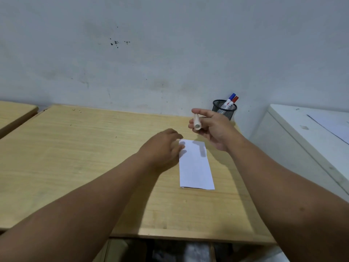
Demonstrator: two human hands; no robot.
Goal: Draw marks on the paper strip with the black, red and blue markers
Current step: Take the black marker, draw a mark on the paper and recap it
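Paper strip (196, 165) between hands — marker (197, 122) above

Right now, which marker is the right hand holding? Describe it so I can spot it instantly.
Start at the wooden desk, then the white paper strip on it. Just above the strip's far end, the right hand grips a white-barrelled marker, butt end toward the camera. The blue and red-capped ones stand in the mesh cup.

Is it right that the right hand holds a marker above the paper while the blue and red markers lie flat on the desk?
Not quite. The head view shows the blue marker and red marker standing in the mesh cup. The right hand does hold a marker above the paper.
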